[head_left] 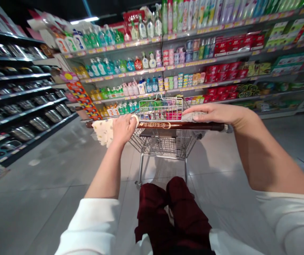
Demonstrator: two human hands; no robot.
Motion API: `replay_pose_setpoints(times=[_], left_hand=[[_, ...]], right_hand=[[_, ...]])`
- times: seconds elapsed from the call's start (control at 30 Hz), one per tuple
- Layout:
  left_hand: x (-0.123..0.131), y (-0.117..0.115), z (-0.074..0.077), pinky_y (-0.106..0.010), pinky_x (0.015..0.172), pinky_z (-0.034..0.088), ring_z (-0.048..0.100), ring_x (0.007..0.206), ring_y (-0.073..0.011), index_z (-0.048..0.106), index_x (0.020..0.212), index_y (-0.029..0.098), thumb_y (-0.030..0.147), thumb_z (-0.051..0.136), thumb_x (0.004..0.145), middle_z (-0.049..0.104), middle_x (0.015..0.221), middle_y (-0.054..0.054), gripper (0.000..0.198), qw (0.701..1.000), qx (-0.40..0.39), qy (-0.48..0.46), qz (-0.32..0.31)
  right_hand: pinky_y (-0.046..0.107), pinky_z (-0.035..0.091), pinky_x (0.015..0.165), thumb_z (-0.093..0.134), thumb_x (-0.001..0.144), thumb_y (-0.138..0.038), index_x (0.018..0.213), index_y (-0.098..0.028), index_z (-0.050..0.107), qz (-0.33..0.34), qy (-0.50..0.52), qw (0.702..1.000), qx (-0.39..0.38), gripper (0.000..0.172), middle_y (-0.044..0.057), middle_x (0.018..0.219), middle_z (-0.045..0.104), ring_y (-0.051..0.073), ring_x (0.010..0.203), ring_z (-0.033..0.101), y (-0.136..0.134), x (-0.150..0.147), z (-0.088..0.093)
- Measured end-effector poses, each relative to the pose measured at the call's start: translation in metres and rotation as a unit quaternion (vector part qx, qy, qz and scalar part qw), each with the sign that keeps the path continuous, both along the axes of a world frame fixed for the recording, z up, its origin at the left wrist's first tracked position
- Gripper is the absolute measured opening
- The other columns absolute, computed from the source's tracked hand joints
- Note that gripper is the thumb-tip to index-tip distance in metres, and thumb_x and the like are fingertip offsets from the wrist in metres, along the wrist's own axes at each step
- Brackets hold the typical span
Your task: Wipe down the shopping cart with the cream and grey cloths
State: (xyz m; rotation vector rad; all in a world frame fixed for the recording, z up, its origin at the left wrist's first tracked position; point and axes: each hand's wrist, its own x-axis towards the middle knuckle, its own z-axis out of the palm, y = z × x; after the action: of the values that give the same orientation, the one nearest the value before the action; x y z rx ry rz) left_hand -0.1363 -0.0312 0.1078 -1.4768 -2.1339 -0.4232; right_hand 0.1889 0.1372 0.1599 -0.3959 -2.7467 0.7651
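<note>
A wire shopping cart [165, 141] stands in front of me in a store aisle. Its brown handle bar [162, 125] carries gold lettering. My left hand [124, 128] is wrapped round the left end of the bar, and a cream spotted cloth [102, 131] hangs under that hand. My right hand [212, 113] lies over the right part of the bar with fingers curled on it, and a pale cloth shows beneath it. The cart's folding child seat [160, 109] is upright. What lies in the basket is hard to make out.
Shelves of soap and detergent bottles [120, 67] and red boxes [226, 71] run ahead and to the right. Dark shelves with steel pans [21, 106] line the left side. Grey tiled floor [61, 166] stretches between them. My dark red trousers [175, 212] show below.
</note>
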Motion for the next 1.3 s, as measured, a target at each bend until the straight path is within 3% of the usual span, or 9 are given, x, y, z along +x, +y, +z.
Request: replay_pose_setpoints(times=[0.13,0.23,0.43,0.53,1.1,1.2,1.3], left_hand=[[-0.018,0.006,0.005,-0.038,0.085,0.038,0.061,0.102,-0.0287,0.063,0.096,0.019,0.031,0.026,0.098,0.07,0.105,-0.013,0.039,0.999,-0.017,-0.02,0.037],[-0.015,0.016,0.009,-0.039,0.086,0.039,0.062,0.104,-0.0303,0.065,0.096,0.018,0.031,0.027,0.098,0.071,0.108,-0.015,0.04,0.997,-0.032,-0.03,0.059],[0.051,0.04,0.005,-0.04,0.089,0.038,0.061,0.107,-0.0287,0.065,0.101,0.019,0.032,0.026,0.1,0.07,0.112,-0.011,0.041,0.999,-0.012,-0.024,-0.037],[0.069,0.048,0.0,-0.041,0.089,0.037,0.061,0.105,-0.0283,0.065,0.102,0.02,0.031,0.028,0.1,0.071,0.109,-0.01,0.039,0.998,0.009,-0.025,-0.064],[0.022,0.066,-0.002,-0.039,0.088,0.037,0.06,0.107,-0.0288,0.065,0.098,0.02,0.032,0.028,0.1,0.071,0.111,-0.011,0.04,0.996,-0.009,-0.033,-0.079],[0.023,0.066,0.0,-0.04,0.09,0.036,0.06,0.109,-0.0285,0.065,0.098,0.019,0.03,0.027,0.1,0.071,0.112,-0.011,0.039,0.997,-0.005,-0.051,-0.066],[0.04,0.063,0.0,-0.041,0.093,0.036,0.06,0.108,-0.0288,0.065,0.097,0.019,0.03,0.027,0.1,0.07,0.113,-0.012,0.039,0.996,-0.005,-0.062,-0.06]], right_hand=[[0.041,0.043,0.11,0.059,0.086,-0.055,0.124,-0.031,0.069,-0.039,0.031,0.999,0.008,0.046,0.002,0.131,0.066,0.026,0.119,0.061,-0.019,-0.021,-0.006],[0.041,0.045,0.11,0.056,0.087,-0.052,0.123,-0.035,0.068,-0.073,0.04,0.996,0.022,0.041,-0.001,0.133,0.065,0.026,0.122,0.06,-0.028,-0.037,-0.011],[0.04,0.046,0.108,0.053,0.088,-0.048,0.121,-0.033,0.068,-0.102,0.027,0.994,0.042,0.039,-0.002,0.134,0.064,0.025,0.121,0.061,-0.021,-0.047,-0.011],[0.038,0.047,0.107,0.052,0.088,-0.047,0.118,-0.031,0.069,-0.1,0.019,0.994,0.048,0.038,-0.001,0.131,0.066,0.025,0.119,0.062,-0.015,-0.044,-0.01],[0.042,0.047,0.104,0.06,0.084,-0.043,0.111,-0.031,0.071,-0.118,0.114,0.987,-0.001,0.031,0.0,0.118,0.072,0.026,0.11,0.064,-0.021,-0.071,-0.018],[0.04,0.046,0.103,0.058,0.086,-0.039,0.11,-0.028,0.071,-0.129,0.135,0.982,-0.005,0.03,0.001,0.119,0.071,0.025,0.111,0.063,-0.025,-0.081,-0.021],[0.039,0.045,0.103,0.053,0.088,-0.032,0.113,-0.023,0.069,-0.171,0.183,0.968,-0.029,0.032,0.003,0.121,0.07,0.023,0.111,0.063,-0.03,-0.094,-0.024]])
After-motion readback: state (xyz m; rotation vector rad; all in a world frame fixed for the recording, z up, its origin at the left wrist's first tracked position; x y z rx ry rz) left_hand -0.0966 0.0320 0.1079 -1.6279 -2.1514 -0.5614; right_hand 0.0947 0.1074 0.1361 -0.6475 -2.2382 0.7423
